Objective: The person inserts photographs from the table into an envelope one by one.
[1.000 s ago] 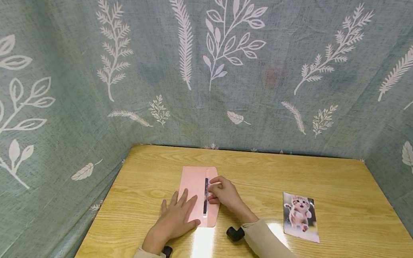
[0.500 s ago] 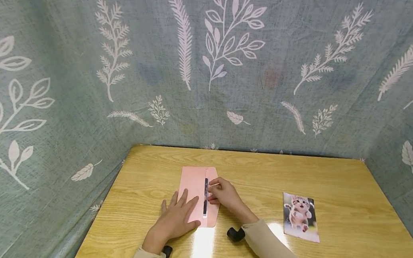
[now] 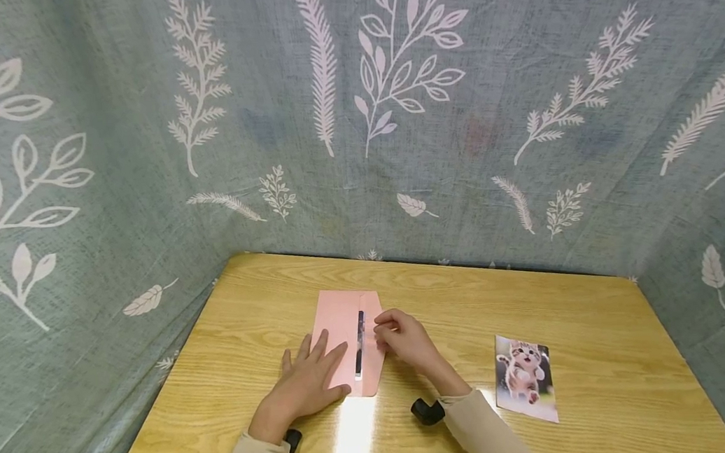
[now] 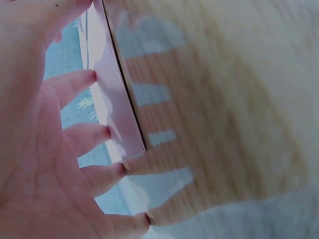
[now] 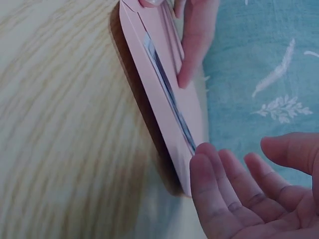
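Note:
A pink envelope (image 3: 337, 309) lies on the wooden table, its flap side (image 5: 142, 59) folded open to the right. Along its opening shows a narrow dark strip of a picture card (image 3: 360, 339); the rest of the card is hidden inside. My left hand (image 3: 307, 385) rests on the envelope's left part with fingers spread, and the fingertips press it in the left wrist view. My right hand (image 3: 406, 340) is at the envelope's right edge, fingers loosely bent. In the right wrist view nothing is between the right fingers (image 5: 204, 186), which overlap the flap's end.
A kitten photo card (image 3: 525, 380) lies face up on the table (image 3: 605, 350) to the right of my right arm. Grey-green leaf-patterned cloth (image 3: 329, 116) hangs behind the table and at its sides. A black wrist mount (image 3: 427, 412) sits at my right cuff.
My right hand has let go of the card's edge and drawn back slightly to the right. The left hand, envelope and kitten photo stay in place.

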### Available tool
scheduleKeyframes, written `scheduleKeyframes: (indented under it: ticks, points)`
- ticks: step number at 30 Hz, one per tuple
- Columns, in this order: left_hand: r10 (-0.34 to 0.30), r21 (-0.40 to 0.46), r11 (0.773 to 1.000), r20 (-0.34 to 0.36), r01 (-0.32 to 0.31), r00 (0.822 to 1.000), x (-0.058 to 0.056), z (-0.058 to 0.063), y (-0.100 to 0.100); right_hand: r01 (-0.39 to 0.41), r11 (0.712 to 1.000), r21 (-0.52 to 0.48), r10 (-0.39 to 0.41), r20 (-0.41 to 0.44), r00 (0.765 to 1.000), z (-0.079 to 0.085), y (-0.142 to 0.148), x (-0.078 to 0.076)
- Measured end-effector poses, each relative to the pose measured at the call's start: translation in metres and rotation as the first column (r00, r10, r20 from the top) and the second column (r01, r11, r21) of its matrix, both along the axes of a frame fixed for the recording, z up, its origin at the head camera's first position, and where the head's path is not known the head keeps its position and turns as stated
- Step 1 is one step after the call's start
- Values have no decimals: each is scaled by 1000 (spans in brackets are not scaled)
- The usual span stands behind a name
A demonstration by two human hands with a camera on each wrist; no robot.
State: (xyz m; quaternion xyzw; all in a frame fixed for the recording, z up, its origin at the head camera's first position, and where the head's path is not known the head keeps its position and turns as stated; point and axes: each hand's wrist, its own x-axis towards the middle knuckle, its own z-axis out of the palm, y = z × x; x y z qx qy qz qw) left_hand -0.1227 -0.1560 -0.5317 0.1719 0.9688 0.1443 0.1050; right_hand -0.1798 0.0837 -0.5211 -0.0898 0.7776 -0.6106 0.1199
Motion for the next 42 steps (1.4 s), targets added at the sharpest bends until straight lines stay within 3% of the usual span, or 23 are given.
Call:
scheduleKeyframes:
  ticks: [5,11,21,36,42]
  points:
    - [6,11,1000,6,-6,1000,-2,-1,-1,19,999,50,-15,-88,996,8,12,2]
    - [0,11,1000,1,0,1000,-2,-2,-1,49,998,47,-42,-135,990,17,27,6]
    - [-3,17,1000,2,3,1000,-1,-1,-1,130,976,177,-83,-248,965,32,60,14]
    - [-7,23,1000,-1,7,1000,1,1,-1,222,938,266,-167,-215,962,40,109,27]
    - [-5,25,1000,-3,5,1000,1,0,0,253,927,278,-188,-239,953,38,129,34]
